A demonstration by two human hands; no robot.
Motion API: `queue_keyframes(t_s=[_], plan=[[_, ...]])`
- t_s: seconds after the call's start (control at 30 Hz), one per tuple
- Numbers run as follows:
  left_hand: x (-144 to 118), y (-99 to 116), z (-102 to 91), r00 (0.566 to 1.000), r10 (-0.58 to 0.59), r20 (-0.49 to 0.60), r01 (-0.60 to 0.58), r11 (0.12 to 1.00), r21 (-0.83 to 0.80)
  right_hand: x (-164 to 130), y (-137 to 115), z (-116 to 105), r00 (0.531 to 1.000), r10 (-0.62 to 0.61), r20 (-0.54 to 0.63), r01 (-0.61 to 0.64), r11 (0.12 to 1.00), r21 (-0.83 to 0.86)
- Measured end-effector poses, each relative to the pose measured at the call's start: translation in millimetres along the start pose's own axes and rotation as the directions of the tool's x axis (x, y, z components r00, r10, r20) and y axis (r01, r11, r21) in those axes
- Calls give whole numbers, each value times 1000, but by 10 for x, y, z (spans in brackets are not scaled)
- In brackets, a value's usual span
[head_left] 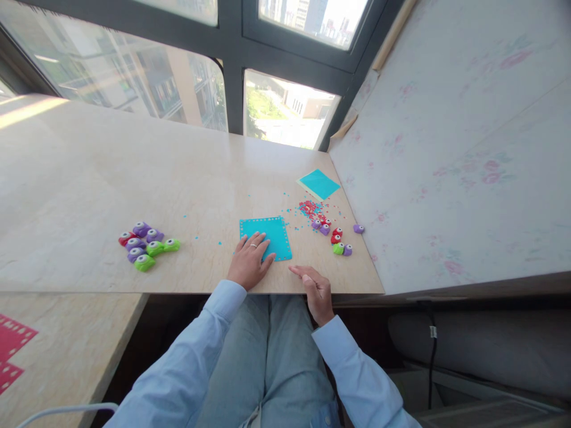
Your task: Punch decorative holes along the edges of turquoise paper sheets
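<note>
In the head view, a square turquoise paper (pixel 280 239) lies near the front edge of the marbled tabletop (pixel 196 172), with punched holes along its top and right edges. The left hand (pixel 250 261), a ring on one finger, rests flat on the paper's lower left, fingers spread and gripping nothing. The right hand (pixel 317 291) is just off the lower right corner, index finger extended and the others curled; whether they enclose anything, I cannot tell. Red and blue confetti (pixel 310 208) lies to the right, between a second turquoise sheet (pixel 319 183) and some eye-topped craft punches (pixel 338 248). More purple, green and red punches (pixel 155 248) are clustered at left.
</note>
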State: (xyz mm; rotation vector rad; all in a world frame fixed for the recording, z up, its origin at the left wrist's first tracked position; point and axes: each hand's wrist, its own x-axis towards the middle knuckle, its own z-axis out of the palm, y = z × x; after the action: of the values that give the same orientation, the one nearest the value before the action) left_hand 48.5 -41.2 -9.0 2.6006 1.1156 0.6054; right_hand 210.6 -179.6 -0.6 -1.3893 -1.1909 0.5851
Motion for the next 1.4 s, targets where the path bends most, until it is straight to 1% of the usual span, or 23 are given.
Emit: queue_keyframes(t_s=[0.3, 0.6, 0.77, 0.83, 0.97, 1.07, 1.23, 1.4], plan=[[25, 6, 8, 1000, -20, 3, 20, 1000, -21, -3, 15, 6, 1000, 25, 0, -25, 1000, -2], [58, 53, 5, 1000, -14, 9, 13, 999, 40, 5, 3, 4, 998, 69, -10, -69, 997, 20], [52, 61, 15, 1000, -6, -3, 6, 999, 51, -16, -31, 38, 993, 101, -67, -99, 995, 22], [45, 60, 16, 1000, 0, 2, 0, 999, 54, -27, -42, 42, 993, 92, -78, -90, 996, 20], [35, 65, 9, 1000, -1, 16, 0, 997, 74, -35, -55, 14, 999, 29, -34, -29, 1000, -9], [30, 70, 1, 1000, -1, 19, 0, 997, 81, -21, -62, -13, 1000, 14, -16, -15, 999, -44], [22, 63, -15, 1000, 11, 15, -12, 998, 54, 41, -80, -33, 997, 71, -36, -73, 995, -74], [15, 33, -3, 1000, 28, -7, -28, 999, 26, 89, -44, -109, 980, 186, -75, -188, 982, -20]])
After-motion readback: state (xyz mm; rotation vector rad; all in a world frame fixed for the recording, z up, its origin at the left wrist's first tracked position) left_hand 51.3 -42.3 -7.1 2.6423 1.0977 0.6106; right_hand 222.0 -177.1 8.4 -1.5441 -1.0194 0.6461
